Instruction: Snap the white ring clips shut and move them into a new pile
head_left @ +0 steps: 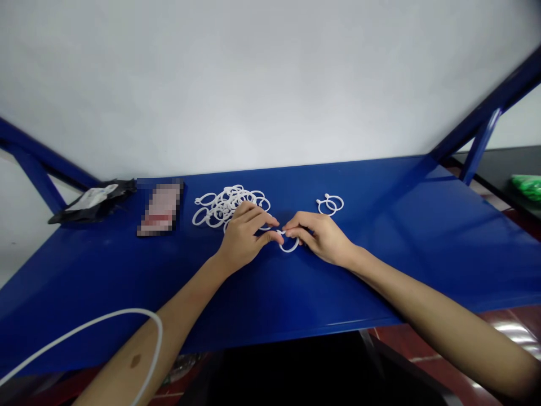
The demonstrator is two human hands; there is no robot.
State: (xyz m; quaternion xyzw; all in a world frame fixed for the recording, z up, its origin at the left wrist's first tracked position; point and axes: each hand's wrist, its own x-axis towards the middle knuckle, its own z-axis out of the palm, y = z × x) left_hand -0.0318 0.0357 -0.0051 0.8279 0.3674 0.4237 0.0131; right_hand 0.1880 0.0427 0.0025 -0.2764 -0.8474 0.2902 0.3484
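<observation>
A thin white plastic ring (289, 250) is held between my two hands, low over the blue table. My right hand (319, 235) pinches it at its upper right between thumb and fingers. On the other side, the thumb and forefinger of my left hand (243, 237) close around the ring's left end, near its small clasp. Just beyond my left hand lies a tangled pile of similar white rings (228, 203), partly hidden by that hand. Two more rings (331, 205) with small ball ends overlap on the table past my right hand.
The blue table (380, 225) backs onto a white wall, with blue metal braces at both sides. A phone-shaped, blurred-out object (159, 208) and a black plastic package (95, 200) lie at the left. A white cable (105, 314) loops over my left forearm.
</observation>
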